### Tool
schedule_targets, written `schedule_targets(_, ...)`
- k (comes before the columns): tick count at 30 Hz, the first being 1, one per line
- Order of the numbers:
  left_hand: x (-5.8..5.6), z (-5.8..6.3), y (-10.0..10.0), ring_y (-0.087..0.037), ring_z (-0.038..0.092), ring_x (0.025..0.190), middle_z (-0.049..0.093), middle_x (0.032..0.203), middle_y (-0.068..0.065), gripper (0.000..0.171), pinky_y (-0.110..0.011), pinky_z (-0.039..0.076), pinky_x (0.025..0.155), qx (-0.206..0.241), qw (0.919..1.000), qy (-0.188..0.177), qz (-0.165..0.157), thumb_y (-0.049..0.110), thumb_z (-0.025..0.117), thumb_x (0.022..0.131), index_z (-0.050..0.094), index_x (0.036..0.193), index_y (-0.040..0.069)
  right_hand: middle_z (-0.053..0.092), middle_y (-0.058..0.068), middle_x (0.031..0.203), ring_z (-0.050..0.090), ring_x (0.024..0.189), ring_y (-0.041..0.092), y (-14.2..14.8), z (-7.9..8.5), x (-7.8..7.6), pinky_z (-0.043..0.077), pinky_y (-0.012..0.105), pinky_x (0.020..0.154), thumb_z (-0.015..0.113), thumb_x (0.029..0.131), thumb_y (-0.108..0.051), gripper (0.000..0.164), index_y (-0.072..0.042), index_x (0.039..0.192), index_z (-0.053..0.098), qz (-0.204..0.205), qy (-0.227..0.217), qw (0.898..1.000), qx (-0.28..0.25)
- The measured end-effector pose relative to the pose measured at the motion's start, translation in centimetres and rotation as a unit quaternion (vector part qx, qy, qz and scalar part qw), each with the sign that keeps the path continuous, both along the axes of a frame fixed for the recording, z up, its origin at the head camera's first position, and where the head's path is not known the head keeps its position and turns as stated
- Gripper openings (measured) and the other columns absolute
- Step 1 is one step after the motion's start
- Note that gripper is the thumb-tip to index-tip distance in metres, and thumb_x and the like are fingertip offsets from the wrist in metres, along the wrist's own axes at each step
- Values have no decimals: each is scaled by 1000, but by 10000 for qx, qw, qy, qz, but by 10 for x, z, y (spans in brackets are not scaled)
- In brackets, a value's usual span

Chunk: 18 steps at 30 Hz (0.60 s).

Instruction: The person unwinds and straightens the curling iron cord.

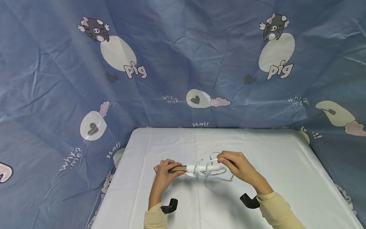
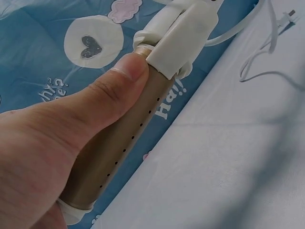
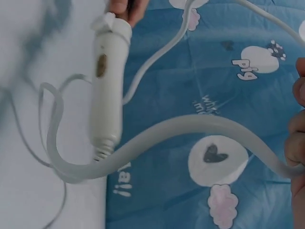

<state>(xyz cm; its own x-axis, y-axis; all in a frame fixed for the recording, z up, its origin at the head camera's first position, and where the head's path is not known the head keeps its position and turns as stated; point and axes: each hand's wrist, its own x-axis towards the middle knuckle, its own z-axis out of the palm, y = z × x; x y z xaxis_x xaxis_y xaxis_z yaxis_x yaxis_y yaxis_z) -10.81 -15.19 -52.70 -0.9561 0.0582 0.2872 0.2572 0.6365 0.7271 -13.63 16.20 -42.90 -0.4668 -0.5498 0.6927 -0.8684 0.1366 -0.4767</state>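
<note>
My left hand (image 1: 165, 171) grips the gold barrel of a curling iron (image 1: 192, 169), which lies crosswise over the table with its white handle to the right. In the left wrist view the thumb presses along the barrel (image 2: 125, 131), close to the white clamp lever (image 2: 183, 40); small holes run down the barrel. My right hand (image 1: 238, 165) pinches the white power cord (image 3: 190, 125) above the handle's right end. In the right wrist view the handle (image 3: 107, 90) hangs beside a wide bend of cord. Loose loops of cord overlap the handle in the head view.
A white cloth covers the table (image 1: 160, 143). The cord's plug (image 2: 288, 19) shows over the white cloth in the left wrist view. Behind and beside the table hangs a blue printed curtain (image 1: 171, 63). Each wrist carries a black camera mount (image 1: 170, 206).
</note>
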Motion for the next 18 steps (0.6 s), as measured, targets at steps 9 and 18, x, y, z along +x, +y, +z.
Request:
schedule_targets(9, 2, 0, -3, -11, 44, 93, 62, 102, 9, 36, -38, 15, 87, 23, 9999, -121, 17, 42, 77, 70, 74, 102, 28, 52, -15, 75, 36, 58, -6, 1, 16, -10, 35, 10, 55, 66, 80, 11, 34, -21, 92, 63, -400, 345, 9985, 150)
schedule_targets(18, 3, -3, -5, -10, 45, 95, 61, 100, 13, 39, -38, 15, 85, 49, 9998, -163, -122, 43, 77, 69, 74, 103, 24, 63, -10, 79, 41, 58, -3, 3, 21, -25, 37, 11, 57, 64, 87, 0, 17, -16, 92, 66, -1102, 144, 9931, 374)
